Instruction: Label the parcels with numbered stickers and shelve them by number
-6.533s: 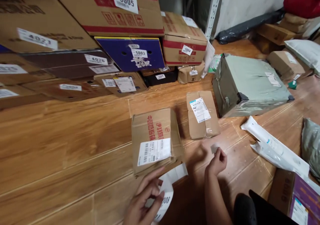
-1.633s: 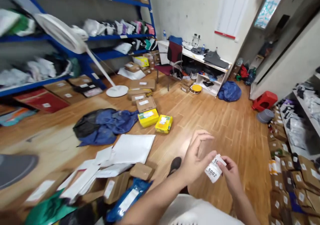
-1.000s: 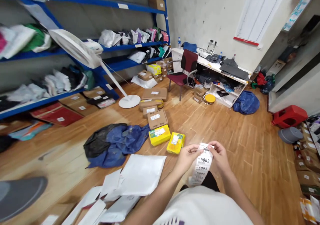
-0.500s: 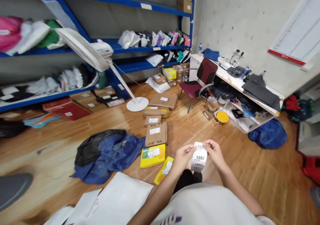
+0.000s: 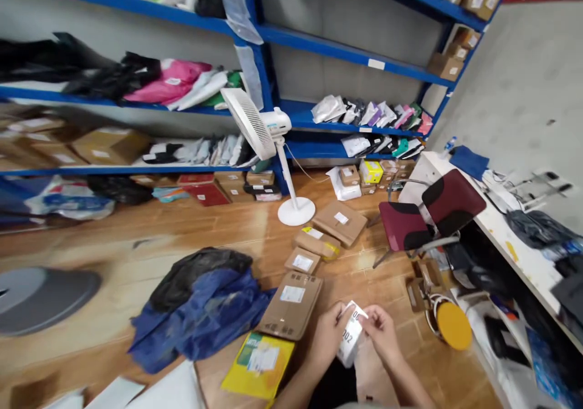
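Note:
A strip of white numbered labels (image 5: 348,338) is held in front of my body, its upper part between both hands and its lower end hanging down. My left hand (image 5: 327,331) is closed on the left edge of the strip, thumb on its face. With thumb and fingers pinched, my right hand (image 5: 381,330) grips the upper right edge. The digits are partly hidden by my fingers. Just left of my hands lies a brown cardboard parcel (image 5: 285,315), and below it a yellow parcel (image 5: 255,381), each with a white label.
More parcels (image 5: 339,222) run in a line toward a white standing fan (image 5: 296,210). Blue shelving (image 5: 319,39) with bagged goods stands behind. A blue and black cloth heap (image 5: 204,312) lies left. To the right are a maroon chair (image 5: 403,227), a yellow round stool (image 5: 454,325) and a white desk (image 5: 501,230).
My view has swung left, so the shelves and fan appear farther right. Both hands still hold the label strip, which now sits lower in view and tilts more.

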